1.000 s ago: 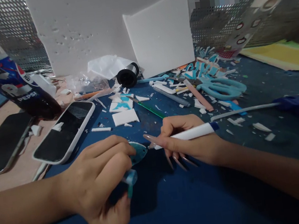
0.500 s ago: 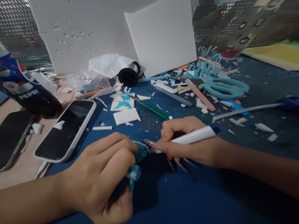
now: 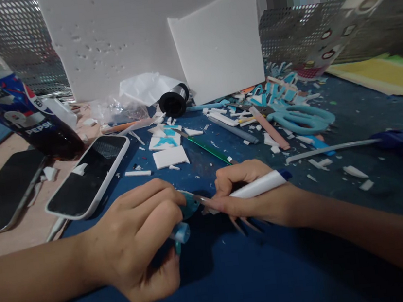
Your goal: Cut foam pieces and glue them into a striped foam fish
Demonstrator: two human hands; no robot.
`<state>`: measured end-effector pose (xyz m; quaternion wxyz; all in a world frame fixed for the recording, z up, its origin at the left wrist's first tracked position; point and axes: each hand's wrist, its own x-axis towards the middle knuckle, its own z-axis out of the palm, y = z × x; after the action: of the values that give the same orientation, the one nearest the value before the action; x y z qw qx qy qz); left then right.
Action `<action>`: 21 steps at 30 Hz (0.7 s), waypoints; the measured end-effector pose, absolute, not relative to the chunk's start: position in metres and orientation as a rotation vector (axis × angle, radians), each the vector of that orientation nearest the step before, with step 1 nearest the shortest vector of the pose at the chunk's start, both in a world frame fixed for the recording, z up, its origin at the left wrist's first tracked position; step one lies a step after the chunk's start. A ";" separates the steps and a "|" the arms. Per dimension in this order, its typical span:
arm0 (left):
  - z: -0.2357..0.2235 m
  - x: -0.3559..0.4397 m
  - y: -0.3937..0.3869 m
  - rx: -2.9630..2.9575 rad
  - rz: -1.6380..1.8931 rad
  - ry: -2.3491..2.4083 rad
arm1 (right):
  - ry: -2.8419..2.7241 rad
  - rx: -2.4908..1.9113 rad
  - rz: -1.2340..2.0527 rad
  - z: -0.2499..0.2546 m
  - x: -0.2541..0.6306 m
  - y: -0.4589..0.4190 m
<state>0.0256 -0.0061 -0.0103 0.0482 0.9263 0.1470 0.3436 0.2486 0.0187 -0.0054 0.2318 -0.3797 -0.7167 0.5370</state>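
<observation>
Head view: left hand [image 3: 139, 242] has fingers pinched on a teal fish-shaped piece [image 3: 189, 206], with a light-blue cylinder [image 3: 182, 232] under them. Right hand [image 3: 253, 196] has fingers closed round a white pen [image 3: 260, 184], tip blurred. Piece sits between the hands, over the blue table [image 3: 261, 281]. Green-handled knife [image 3: 208, 149] lies behind.

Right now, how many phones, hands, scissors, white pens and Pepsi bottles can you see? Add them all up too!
Phones: 2, black phone and white-edged phone
Hands: 2, left hand and right hand
Scissors: 1 pair
White pen: 1
Pepsi bottle: 1
Total: 7
</observation>
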 end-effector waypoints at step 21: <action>-0.010 0.024 -0.006 2.802 1.025 0.548 | -1.885 -1.175 1.481 -0.006 0.247 0.018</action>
<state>0.0244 -0.0059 -0.0102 0.0541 0.9223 0.1804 0.3374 0.2472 0.0180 -0.0055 0.2334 -0.4280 -0.6865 0.5394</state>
